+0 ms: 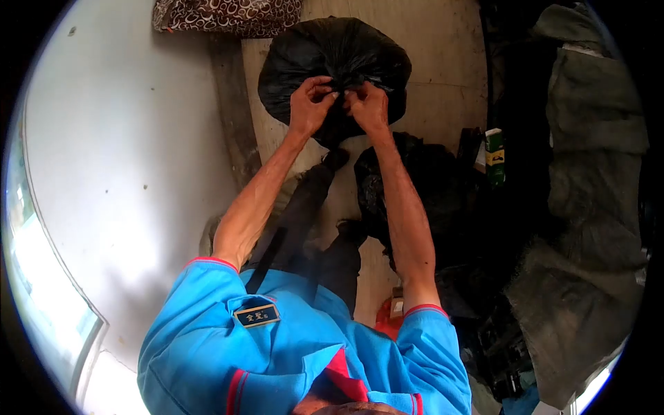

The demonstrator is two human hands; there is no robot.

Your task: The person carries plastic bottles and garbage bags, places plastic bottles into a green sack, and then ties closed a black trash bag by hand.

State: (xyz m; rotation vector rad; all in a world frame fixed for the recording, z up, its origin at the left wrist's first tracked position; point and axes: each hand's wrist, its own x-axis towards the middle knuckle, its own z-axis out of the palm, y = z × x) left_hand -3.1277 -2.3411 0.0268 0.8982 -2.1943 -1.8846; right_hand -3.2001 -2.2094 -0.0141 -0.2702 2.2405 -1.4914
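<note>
A full, round black plastic bag [297, 59] stands on the floor in front of my feet. Its top is gathered in folds toward the middle. My left hand [311, 105] is at the gathered part, thumb and fingers pinched on the plastic. Close beside it, my right hand [366, 106] pinches the same gathered part from the other side. The exact spot between the fingertips is small and dark, so whether there is a knot I cannot tell.
A brown patterned bundle [228, 15] lies beyond, by the white wall [124, 138]. More black plastic [429, 173] sits right of my legs, near a green and yellow box [494, 158]. Dark grey-green cloth [595, 173] hangs along the right side.
</note>
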